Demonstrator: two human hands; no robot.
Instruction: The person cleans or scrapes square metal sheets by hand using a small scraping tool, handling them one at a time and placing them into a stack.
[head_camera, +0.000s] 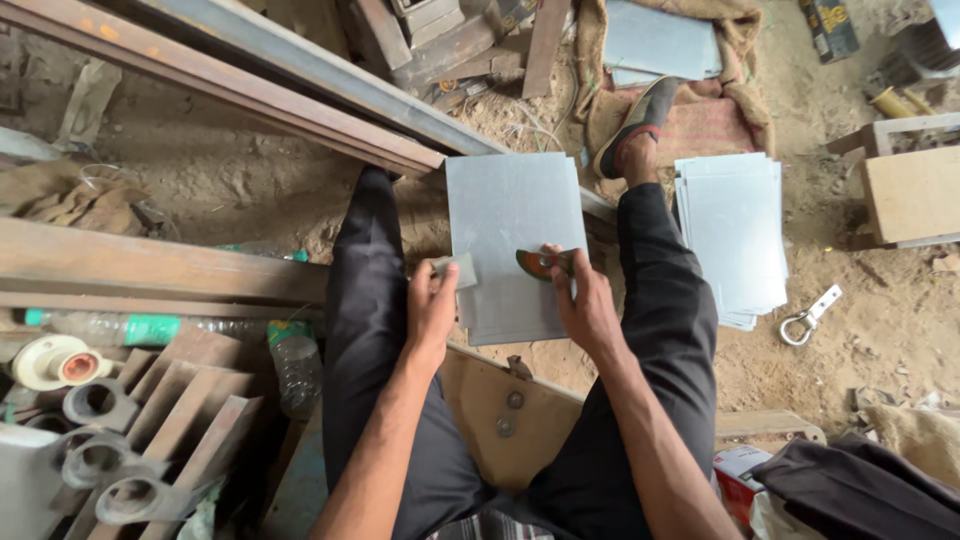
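A grey metal sheet lies between my legs on the sandy ground. My left hand grips a small grey block against the sheet's left edge. My right hand holds a small curved tool with an orange and dark body, pressed on the lower part of the sheet. Both hands rest close together over the sheet's near half.
A stack of similar grey sheets lies to the right, with a metal shackle near it. Long steel bars run across the upper left. Plastic bottles and pipe pieces sit at left. A wooden stool stands at far right.
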